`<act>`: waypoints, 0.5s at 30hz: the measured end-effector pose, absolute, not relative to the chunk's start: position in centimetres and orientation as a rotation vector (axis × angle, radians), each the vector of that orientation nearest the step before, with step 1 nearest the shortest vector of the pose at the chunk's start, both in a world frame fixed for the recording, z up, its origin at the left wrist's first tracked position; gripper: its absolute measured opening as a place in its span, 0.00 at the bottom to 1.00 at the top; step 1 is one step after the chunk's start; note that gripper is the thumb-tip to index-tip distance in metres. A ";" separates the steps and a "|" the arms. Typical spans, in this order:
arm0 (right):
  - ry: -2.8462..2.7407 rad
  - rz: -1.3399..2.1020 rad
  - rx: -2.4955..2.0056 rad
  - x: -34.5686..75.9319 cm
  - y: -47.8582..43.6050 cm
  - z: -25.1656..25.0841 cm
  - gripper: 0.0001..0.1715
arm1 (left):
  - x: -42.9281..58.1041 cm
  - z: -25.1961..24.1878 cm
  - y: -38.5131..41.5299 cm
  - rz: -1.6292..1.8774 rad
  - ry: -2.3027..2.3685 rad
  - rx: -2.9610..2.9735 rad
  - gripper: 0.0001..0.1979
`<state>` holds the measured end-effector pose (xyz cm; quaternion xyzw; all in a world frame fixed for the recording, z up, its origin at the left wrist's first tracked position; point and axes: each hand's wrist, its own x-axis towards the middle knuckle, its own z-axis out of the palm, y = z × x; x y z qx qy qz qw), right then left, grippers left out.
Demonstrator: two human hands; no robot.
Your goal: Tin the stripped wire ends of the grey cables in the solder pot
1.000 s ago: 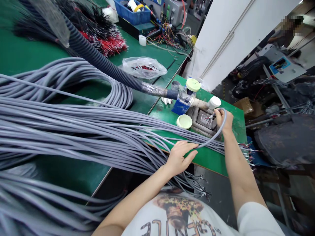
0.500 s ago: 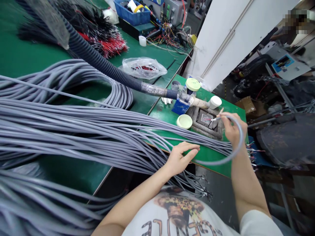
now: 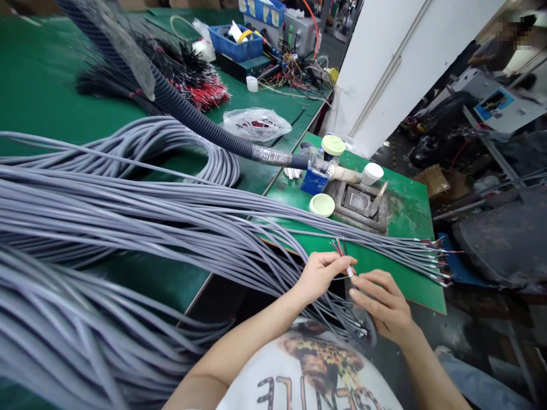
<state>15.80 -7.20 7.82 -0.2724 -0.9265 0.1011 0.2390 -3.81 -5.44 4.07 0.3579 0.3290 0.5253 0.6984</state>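
Observation:
My left hand [image 3: 327, 273] pinches a grey cable near its stripped end, just off the green bench's front edge. Several thin coloured wires [image 3: 339, 246], red and dark among them, fan upward from its fingers, and a white section [image 3: 350, 271] shows below the fingertips. Close beside it, my right hand [image 3: 382, 302] has its fingers stretched and apart, with the fingertips at the white section. Part of the grey cable [image 3: 372, 336] curves down below my right hand. Behind both hands, a soldering-pot-like square metal tray [image 3: 358, 200] holds a flat scraper-like piece [image 3: 378, 199].
A thick bundle of grey cables [image 3: 171, 228] runs across the bench to stripped ends at the right. A ribbed hose [image 3: 205, 128] hangs over it, ending near a blue box [image 3: 314, 181]. Round tubs [image 3: 322, 205] stand near the tray. Further cable ends [image 3: 359, 326] hang below.
My right hand has brought the cable end back from the metal tray toward my body. My left hand, empty before, now pinches that end, and the right fingers have spread.

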 end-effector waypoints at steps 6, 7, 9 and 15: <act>-2.421 0.403 -0.768 16.2 -9.3 7.3 0.35 | -3.7 4.9 -6.6 1.205 0.807 0.982 0.16; -2.361 0.433 -0.805 16.1 -9.6 7.3 0.33 | -3.6 5.0 -6.7 1.208 0.822 1.012 0.16; -2.166 0.481 -0.985 15.9 -9.9 7.3 0.27 | -3.3 5.1 -6.9 1.216 0.837 1.063 0.16; -1.686 1.092 -1.409 14.3 -9.9 7.3 0.10 | -2.2 5.2 -7.2 1.209 0.777 1.099 0.12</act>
